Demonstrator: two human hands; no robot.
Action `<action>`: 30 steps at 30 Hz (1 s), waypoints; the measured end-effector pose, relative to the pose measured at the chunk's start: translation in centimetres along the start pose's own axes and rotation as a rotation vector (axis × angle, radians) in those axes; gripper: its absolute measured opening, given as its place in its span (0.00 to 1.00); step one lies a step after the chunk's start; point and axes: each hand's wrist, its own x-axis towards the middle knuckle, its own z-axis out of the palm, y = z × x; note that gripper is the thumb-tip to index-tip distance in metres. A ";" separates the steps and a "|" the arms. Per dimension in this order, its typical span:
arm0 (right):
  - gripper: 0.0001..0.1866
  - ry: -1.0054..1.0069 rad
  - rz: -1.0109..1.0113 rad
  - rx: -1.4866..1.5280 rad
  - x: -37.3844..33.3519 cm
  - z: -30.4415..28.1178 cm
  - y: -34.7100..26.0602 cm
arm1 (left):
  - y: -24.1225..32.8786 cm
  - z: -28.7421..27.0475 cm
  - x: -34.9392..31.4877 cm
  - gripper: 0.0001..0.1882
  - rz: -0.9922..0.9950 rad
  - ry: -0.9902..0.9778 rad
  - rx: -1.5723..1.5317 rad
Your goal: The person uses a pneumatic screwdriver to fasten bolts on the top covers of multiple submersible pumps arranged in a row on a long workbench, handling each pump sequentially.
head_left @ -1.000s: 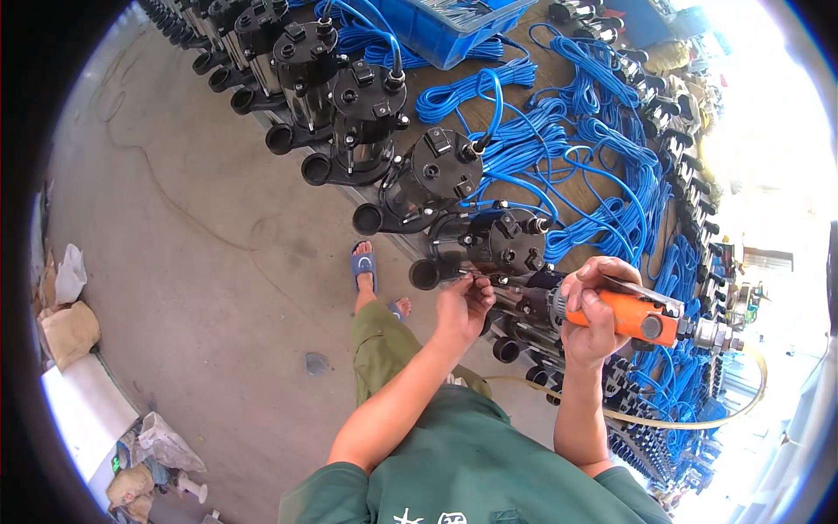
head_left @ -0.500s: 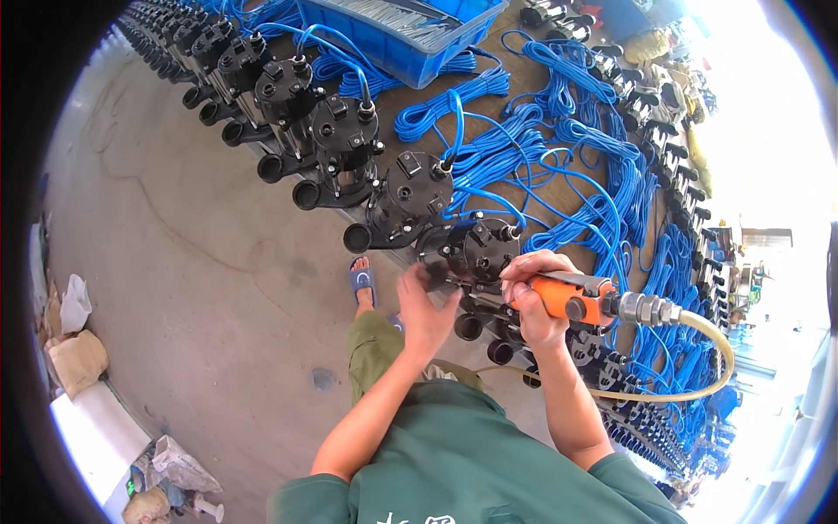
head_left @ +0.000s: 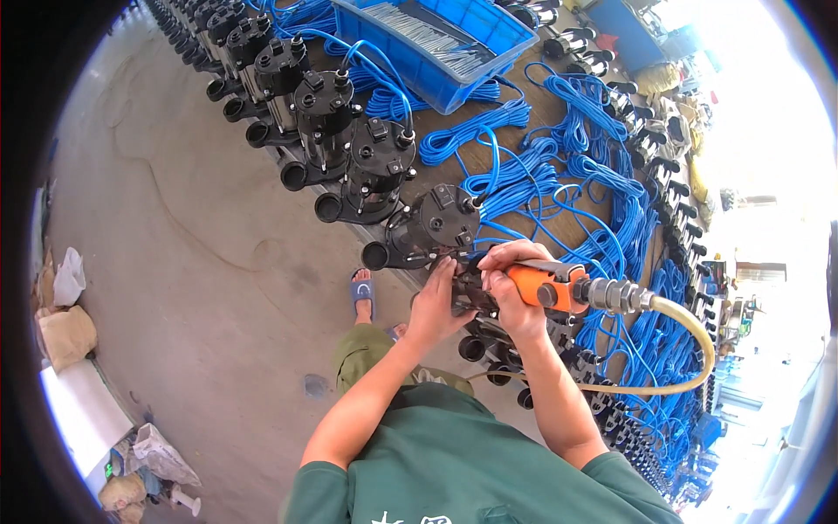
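My right hand [head_left: 517, 293] is wrapped round an orange air tool [head_left: 543, 287] with a metal lever along its top. Its working end points left, at a black pump [head_left: 469, 293] between my hands, and the tip is hidden by my fingers. My left hand [head_left: 436, 307] grips the near side of that pump, fingertips up by its top and thumb apart. Just beyond it stands another black pump [head_left: 436, 220] with a round outlet [head_left: 375, 255] on its left. From the tool's metal coupling [head_left: 615, 295] a pale hose [head_left: 703, 341] loops right and back under my right forearm.
More black pumps run in a row along the bench edge [head_left: 384, 231]. Coiled blue cables [head_left: 515, 179] cover much of the bench. A blue bin [head_left: 445, 83] of thin grey pieces sits at the far side. Sacks and bags [head_left: 70, 336] lie on the floor at left.
The view has shifted, so pumps and bin appear lower and further right. My left hand has moved in closer to the pump and my right hand. The air tool stays in my right hand.
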 end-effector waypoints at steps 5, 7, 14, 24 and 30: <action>0.17 0.105 0.110 0.103 1.1 0.5 -1.9 | 0.0 -0.2 -0.1 0.53 0.022 -0.002 0.015; 0.20 0.148 0.061 0.129 2.1 0.0 -2.9 | -0.4 -0.1 -0.1 0.53 0.040 0.007 0.030; 0.17 0.191 0.019 0.014 5.2 -3.1 -1.4 | -0.5 -0.5 0.1 0.54 0.079 0.010 0.041; 0.16 0.248 0.070 0.012 5.6 -2.8 0.0 | 0.0 0.0 0.4 0.52 0.075 -0.062 0.004; 0.17 0.324 -0.080 0.253 2.2 -6.6 -8.4 | 3.5 -0.9 0.0 0.49 -0.029 0.028 0.021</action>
